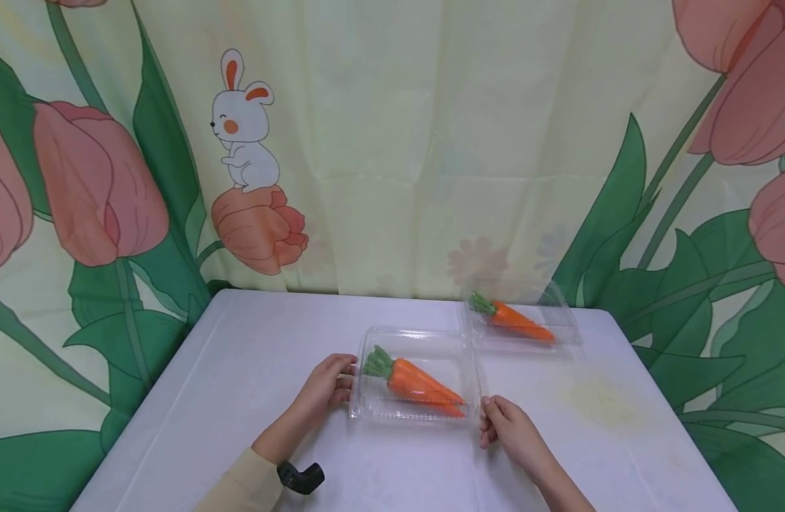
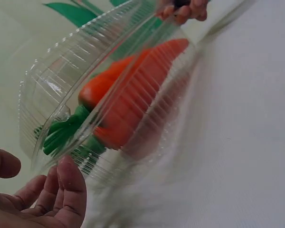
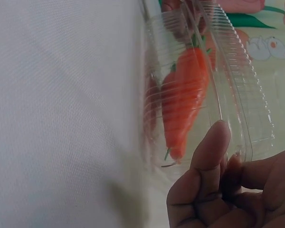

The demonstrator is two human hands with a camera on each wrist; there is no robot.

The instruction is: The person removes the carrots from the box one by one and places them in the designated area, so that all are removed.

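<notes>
A closed clear plastic box (image 1: 418, 340) stands near the middle of the table, with an orange carrot (image 1: 424, 380) inside, its green leafy top toward the left. My left hand (image 1: 328, 387) is at the left side of this box; in the left wrist view its fingertips (image 2: 70, 173) are right at the plastic wall, the thumb held apart. At the opposite side, my right hand (image 1: 508, 423) pinches the box's right edge between thumb and forefinger, the other fingers curled under. In the right wrist view the carrot (image 3: 187, 95) shows through the ribbed plastic.
Behind and to the right, a second clear plastic box (image 1: 562, 327) holds another carrot (image 1: 517, 320) near the table's back edge. A white cloth covers the table (image 1: 239, 355). A curtain (image 1: 380, 142) printed with tulips and a rabbit hangs right behind it.
</notes>
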